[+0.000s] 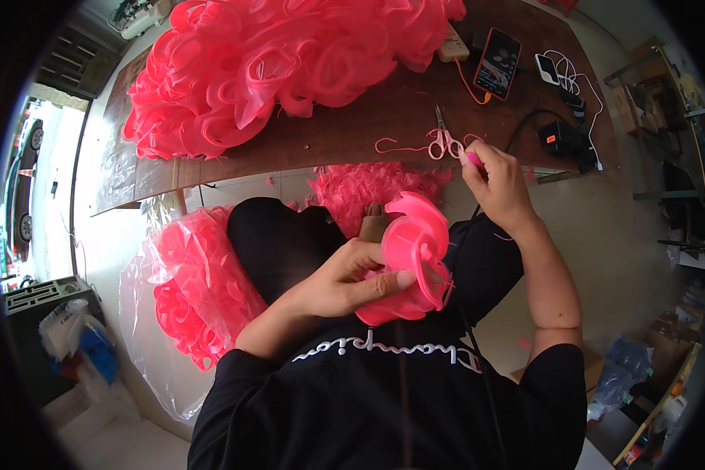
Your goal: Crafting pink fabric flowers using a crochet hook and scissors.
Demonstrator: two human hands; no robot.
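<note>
Sideways, the left grip (346, 274) clasps pink ruffles (412, 241).

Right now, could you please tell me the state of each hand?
Left hand: closed, holding a curled pink strip.
Right hand: closed on a small pink thing, too small to identify.

Two hands (360, 274) (497, 184), one scissors (445, 139), one table (345, 137)
</note>
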